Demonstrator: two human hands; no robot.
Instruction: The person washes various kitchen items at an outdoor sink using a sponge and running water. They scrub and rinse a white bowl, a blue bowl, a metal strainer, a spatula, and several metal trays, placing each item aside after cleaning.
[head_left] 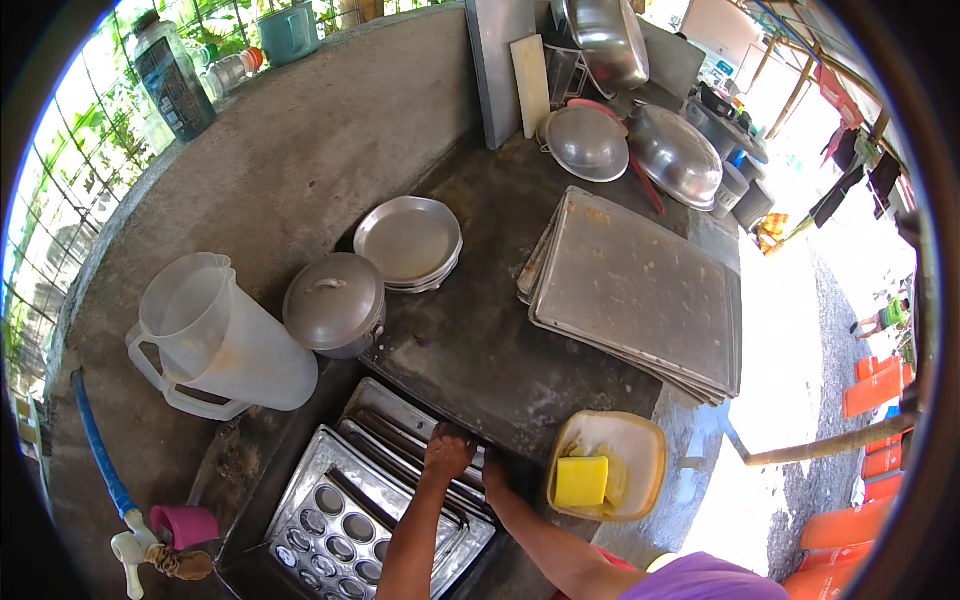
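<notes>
My left hand (pixel 450 452) is curled over the upper edge of a metal baking tray (pixel 392 432), among several trays standing tilted in a dark concrete sink. Close beside it, my right hand (pixel 494 476) reaches down at the sink's far wall by the same trays; its fingers are hidden in shadow. In front of these trays leans a muffin tin (pixel 340 547) with round cups. To the right, on the counter, a yellow sponge (pixel 581 481) lies in a tan plastic tub (pixel 640 440) with a pale yellowish residue.
Flat baking sheets (pixel 640 290) are stacked on the counter (pixel 470 345). Metal plates (pixel 408 240), a lidded pot (pixel 335 300) and a clear pitcher (pixel 225 340) stand along the wall. A blue-hosed tap (pixel 130 545) and pink cup (pixel 185 525) are at lower left; metal basins (pixel 675 155) sit farther back.
</notes>
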